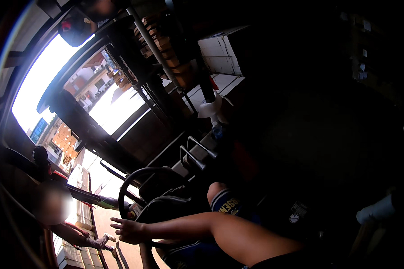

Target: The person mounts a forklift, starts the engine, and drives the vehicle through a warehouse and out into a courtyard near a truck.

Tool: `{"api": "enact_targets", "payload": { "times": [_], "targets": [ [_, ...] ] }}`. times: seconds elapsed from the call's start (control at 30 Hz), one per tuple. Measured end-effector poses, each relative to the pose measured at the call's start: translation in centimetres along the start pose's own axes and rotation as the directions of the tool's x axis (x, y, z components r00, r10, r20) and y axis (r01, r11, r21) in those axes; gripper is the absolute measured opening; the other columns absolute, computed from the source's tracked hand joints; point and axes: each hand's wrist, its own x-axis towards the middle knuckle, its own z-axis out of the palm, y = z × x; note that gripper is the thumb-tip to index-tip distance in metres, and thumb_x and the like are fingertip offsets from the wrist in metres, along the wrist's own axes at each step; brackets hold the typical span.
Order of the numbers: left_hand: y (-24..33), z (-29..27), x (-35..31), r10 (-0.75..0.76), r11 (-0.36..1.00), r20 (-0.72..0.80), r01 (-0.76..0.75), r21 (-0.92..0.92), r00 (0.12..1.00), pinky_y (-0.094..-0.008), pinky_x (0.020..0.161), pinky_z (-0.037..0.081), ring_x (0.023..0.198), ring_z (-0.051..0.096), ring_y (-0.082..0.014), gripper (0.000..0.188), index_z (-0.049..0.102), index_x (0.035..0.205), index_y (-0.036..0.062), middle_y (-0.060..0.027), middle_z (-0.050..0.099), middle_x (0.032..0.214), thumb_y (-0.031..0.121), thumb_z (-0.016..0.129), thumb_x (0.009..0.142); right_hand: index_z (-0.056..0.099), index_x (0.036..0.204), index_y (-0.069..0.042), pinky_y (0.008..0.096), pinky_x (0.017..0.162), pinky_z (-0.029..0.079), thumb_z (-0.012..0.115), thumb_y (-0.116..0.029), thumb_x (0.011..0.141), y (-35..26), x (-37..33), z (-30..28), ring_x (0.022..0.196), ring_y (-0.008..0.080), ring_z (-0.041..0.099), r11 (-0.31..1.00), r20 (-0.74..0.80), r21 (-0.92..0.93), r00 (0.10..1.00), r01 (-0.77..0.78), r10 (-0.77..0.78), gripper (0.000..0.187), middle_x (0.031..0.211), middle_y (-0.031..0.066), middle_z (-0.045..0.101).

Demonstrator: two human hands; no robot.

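My left hand (129, 230) reaches to the lower left part of a black steering wheel (144, 171). Its palm lies over the rim, and two fingers stretch out past it, apart from each other. The bare forearm runs back toward the lower right. Behind the hand, a small red and yellow part (132, 214) sits by the wheel. Two bent metal levers (194, 157) rise to the right of the wheel. My right hand cannot be made out; the right side is very dark.
A person (83, 237) stands outside at the lower left. Stacked brown boxes (65, 141) are beyond the cab's dark frame (83, 121). A clear bottle (217, 130) is past the levers. A light blue object (376, 210) shows at the right; its kind is unclear.
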Motion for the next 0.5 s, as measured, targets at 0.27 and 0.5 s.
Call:
{"api": "enact_targets", "payload": {
  "times": [0.27,0.5],
  "targets": [
    [-2.8,0.0,-0.1,0.125,0.981,0.029,-0.119,-0.153,0.992,-0.0324,0.068,0.065,0.098,0.082,-0.022,0.05,0.073,0.134,-0.0036,-0.0159,0.084,0.117,0.042,0.054,0.126,0.081,0.101,-0.009,0.052,0.082,0.061,0.073,-0.019,0.098,13.6,-4.5,-10.6,0.098,0.0311,0.082,0.787,-0.195,0.041,0.768,-0.616,0.611,0.013,0.103,0.011,0.08],
    [-1.3,1.5,-1.9,0.368,0.928,0.021,-0.369,0.061,0.93,-0.0367,0.081,0.063,0.109,0.072,-0.0226,0.041,0.063,0.141,0.0004,-0.012,0.074,0.124,0.037,0.055,0.125,0.083,0.118,-0.005,0.0542,0.096,0.067,0.071,-0.015,0.105,11.0,-17.0,-15.8,0.116,0.0402,0.081,0.716,-0.355,0.082,0.65,-0.694,0.671,0.02,0.132,0.0159,0.081]
  ]
}}
